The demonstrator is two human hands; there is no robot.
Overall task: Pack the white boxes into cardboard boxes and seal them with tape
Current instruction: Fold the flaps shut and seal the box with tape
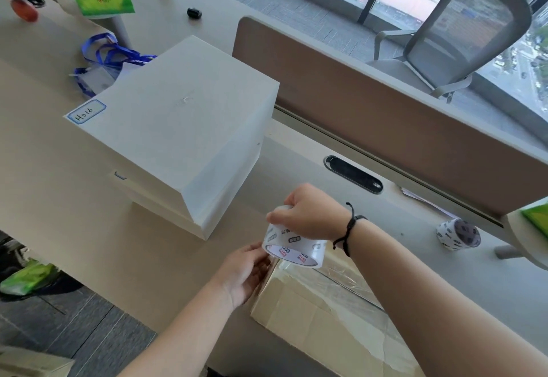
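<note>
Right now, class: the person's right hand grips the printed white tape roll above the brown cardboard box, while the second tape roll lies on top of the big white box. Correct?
Not quite. The second tape roll lies on the beige desk, as the head view shows. The right hand does grip the printed white tape roll above the brown cardboard box.

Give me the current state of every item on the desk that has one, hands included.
cardboard box: flaps closed, clear tape along top seam
tape roll: held above the box's far corner
right hand: grips the roll from above
left hand: fingers at the roll's lower edge
white boxes: stacked, closed, unpacked
second tape roll: lying on the desk, untouched
</note>
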